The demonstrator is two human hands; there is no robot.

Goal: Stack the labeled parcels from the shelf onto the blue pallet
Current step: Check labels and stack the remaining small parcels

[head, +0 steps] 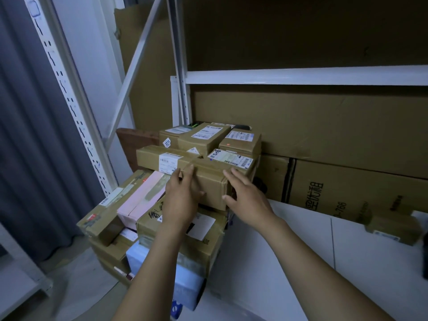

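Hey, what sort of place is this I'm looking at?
Most likely a parcel storeroom or small warehouse: it has white metal racking, a pile of taped cardboard parcels bearing shipping labels, and large cartons stored behind them.

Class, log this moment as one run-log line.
left hand: touches brown box left side | right hand: touches its right side | box: atop parcel stack

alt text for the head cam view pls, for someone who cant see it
A person's left hand and right hand press against opposite sides of a small brown cardboard box on top of a stack of labeled parcels. Behind the stack stand white shelving and large flat cartons.
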